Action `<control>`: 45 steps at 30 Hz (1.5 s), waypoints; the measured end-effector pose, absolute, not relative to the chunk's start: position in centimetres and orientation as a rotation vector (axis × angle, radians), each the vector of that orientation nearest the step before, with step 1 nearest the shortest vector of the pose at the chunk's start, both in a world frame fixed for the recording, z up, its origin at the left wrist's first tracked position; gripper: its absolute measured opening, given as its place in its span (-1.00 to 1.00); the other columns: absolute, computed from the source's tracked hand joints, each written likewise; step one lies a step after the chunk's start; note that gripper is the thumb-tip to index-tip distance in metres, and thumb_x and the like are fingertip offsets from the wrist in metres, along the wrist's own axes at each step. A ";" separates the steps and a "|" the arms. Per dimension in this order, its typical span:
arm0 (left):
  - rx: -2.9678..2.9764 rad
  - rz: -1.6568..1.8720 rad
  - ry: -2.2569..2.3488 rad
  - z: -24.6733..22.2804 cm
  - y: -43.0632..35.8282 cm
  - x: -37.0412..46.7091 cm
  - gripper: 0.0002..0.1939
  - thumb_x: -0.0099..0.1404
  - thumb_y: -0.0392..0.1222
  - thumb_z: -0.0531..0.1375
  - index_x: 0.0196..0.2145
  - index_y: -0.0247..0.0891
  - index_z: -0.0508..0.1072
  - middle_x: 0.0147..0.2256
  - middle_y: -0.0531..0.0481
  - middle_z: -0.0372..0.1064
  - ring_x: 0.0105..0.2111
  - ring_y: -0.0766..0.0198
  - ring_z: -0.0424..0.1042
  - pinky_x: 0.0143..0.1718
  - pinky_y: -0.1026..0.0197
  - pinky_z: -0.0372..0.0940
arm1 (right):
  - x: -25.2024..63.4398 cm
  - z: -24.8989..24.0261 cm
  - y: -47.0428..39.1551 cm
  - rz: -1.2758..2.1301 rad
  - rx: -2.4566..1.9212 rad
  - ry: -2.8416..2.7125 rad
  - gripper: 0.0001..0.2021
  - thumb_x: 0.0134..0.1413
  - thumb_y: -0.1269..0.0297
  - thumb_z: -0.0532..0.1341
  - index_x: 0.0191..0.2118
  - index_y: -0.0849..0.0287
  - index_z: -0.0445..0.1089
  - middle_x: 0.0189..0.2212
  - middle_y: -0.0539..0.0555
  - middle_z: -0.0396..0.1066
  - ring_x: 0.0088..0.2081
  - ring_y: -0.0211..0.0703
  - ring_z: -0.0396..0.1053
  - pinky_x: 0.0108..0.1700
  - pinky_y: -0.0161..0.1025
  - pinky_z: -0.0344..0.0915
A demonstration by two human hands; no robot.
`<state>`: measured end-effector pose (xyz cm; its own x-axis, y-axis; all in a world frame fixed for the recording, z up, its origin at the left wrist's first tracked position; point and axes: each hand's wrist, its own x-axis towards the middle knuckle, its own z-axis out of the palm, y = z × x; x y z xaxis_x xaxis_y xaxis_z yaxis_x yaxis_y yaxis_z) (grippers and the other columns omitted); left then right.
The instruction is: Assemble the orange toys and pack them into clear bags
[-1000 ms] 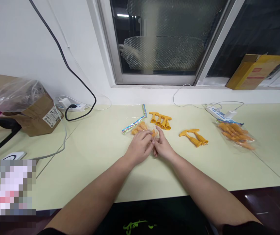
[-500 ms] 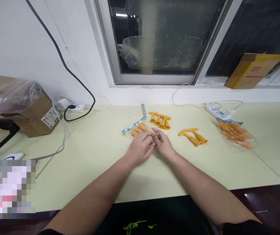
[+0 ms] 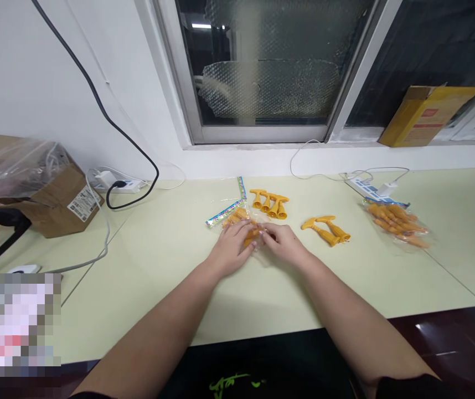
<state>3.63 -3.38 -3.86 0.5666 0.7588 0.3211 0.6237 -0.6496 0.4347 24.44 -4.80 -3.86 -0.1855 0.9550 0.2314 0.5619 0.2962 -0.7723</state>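
A clear plastic bag with a colourful header strip lies on the table, with orange T-handled plastic pieces inside. My left hand rests over the bag, its fingers and thumb curved around the pieces in it. At the bag's near right side, my right hand pinches the clear film. Several loose orange T-handled pieces stand in a row just behind my hands. Two more orange pieces lie to the right of my right hand. My fingers partly cover the bag's contents.
A second filled bag lies at the right, by a white power strip. Another header strip of flat clear packaging lies behind the first bag. At the left are a cardboard box, a black cable and a grey cord.
My hands have drawn slightly apart, uncovering more orange pieces and clear film between them. The right hand has shifted a little to the right. The loose pieces stay put.
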 end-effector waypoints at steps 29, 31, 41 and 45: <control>2.553 0.880 1.305 -2.9 -4.8 4.4 -0.57 0.24 -0.19 0.22 0.08 -0.13 0.35 -0.07 -0.12 0.37 -0.01 -0.04 0.34 0.01 -0.10 0.23 | 32.3 -0.4 -5.0 1.386 -1.231 -1.293 -0.51 -0.03 0.23 0.27 0.08 0.07 0.32 -0.41 -0.02 0.42 -0.52 -0.26 0.32 -0.47 -0.30 0.24; 2.445 1.003 1.313 -2.8 -4.5 4.1 -0.69 0.30 -0.24 0.15 0.01 -0.17 0.36 -0.17 -0.08 0.40 -0.12 0.06 0.40 -0.08 0.00 0.28 | 31.1 0.0 -5.7 1.478 -1.096 -1.323 -0.58 -0.03 0.23 0.30 0.01 0.04 0.31 -0.33 0.01 0.46 -0.50 -0.26 0.35 -0.44 -0.27 0.31; 2.059 1.152 1.199 -2.7 -4.2 3.7 -0.94 0.32 -0.24 0.12 -0.23 -0.17 0.32 -0.45 0.11 0.30 -0.49 0.33 0.33 -0.41 0.26 0.26 | 25.7 -1.7 -6.2 1.195 -1.015 -1.415 -0.78 0.12 0.11 0.33 -0.21 0.14 0.48 -0.06 0.13 0.46 -0.14 -0.08 0.52 0.08 0.02 0.45; 2.097 1.135 1.256 -2.7 -3.9 3.5 -0.85 0.25 -0.29 0.13 -0.19 -0.17 0.31 -0.48 0.15 0.26 -0.50 0.33 0.32 -0.42 0.25 0.25 | 24.9 -2.3 -6.4 0.959 -1.078 -1.430 -0.76 0.22 0.07 0.22 -0.20 0.14 0.47 -0.08 0.15 0.41 -0.19 -0.09 0.53 0.02 0.00 0.49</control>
<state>3.46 -3.89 -2.74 0.2496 0.8714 0.4223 0.5080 -0.4891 0.7090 24.90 -6.43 -2.26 -0.0377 0.9624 0.2690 0.1166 0.2716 -0.9553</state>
